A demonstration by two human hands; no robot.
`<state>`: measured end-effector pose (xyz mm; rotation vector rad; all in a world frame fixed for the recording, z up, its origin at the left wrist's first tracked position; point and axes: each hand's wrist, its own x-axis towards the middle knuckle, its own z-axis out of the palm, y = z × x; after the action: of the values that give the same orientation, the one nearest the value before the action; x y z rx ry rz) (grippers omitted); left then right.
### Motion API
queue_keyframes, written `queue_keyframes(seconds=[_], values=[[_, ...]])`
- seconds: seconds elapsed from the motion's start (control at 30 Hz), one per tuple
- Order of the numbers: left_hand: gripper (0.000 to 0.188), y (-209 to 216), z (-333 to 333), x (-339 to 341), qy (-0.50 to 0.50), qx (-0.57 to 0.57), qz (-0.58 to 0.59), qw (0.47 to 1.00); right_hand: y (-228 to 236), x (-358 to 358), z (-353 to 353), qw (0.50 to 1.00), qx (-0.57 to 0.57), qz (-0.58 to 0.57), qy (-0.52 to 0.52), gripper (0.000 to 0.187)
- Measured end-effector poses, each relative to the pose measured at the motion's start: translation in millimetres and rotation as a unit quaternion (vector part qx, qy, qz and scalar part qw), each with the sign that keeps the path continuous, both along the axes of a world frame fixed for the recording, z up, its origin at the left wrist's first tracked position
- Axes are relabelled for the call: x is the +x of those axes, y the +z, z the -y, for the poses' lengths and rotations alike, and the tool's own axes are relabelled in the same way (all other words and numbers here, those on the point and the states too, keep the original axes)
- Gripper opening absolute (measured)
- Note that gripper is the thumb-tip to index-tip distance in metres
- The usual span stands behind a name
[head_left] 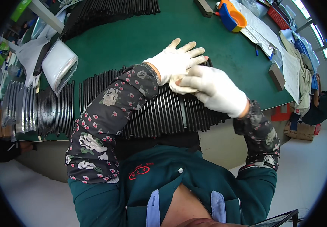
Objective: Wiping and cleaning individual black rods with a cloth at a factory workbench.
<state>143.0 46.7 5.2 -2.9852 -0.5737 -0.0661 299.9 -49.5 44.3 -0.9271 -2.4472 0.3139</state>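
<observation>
Both my hands wear white gloves with pale fingertips. My left hand (176, 59) is stretched out with fingers spread, at the far ends of a row of thin black rods (154, 117) laid side by side on the green table (133, 41). Bunched in my right hand (218, 89) is a cream cloth (179, 87), pressed down over the rods beside my left palm. My fingers and the cloth hide the rod ends beneath them.
More black rods (110, 9) are piled at the back left. Rods in clear bags (25, 106) and a plastic-wrapped white packet (59, 62) lie left. A blue and orange tape dispenser (231, 17), papers (290, 72) and a dark block (276, 76) are at right. Another person (318, 108) is beyond the right end.
</observation>
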Motion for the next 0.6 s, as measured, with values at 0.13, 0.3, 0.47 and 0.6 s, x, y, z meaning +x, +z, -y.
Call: queue_keyframes(seconds=[0.13, 0.3, 0.47, 0.6], values=[[0.054, -4, 1, 5, 0.025, -0.071, 0.035, 0.997, 13, -5, 42, 0.94, -0.281, 0.09, 0.17, 0.025], [0.053, -5, -2, 7, 0.016, -0.05, 0.026, 0.998, 14, -13, 18, 0.991, -0.056, -0.037, 0.119, 0.044], [0.054, -1, 3, 7, 0.032, -0.069, 0.023, 0.997, 0, -27, 37, 0.942, -0.273, 0.048, 0.191, 0.018], [0.053, -2, 4, 6, 0.035, -0.068, 0.034, 0.996, 23, -23, 37, 0.949, -0.227, 0.018, 0.22, 0.033]])
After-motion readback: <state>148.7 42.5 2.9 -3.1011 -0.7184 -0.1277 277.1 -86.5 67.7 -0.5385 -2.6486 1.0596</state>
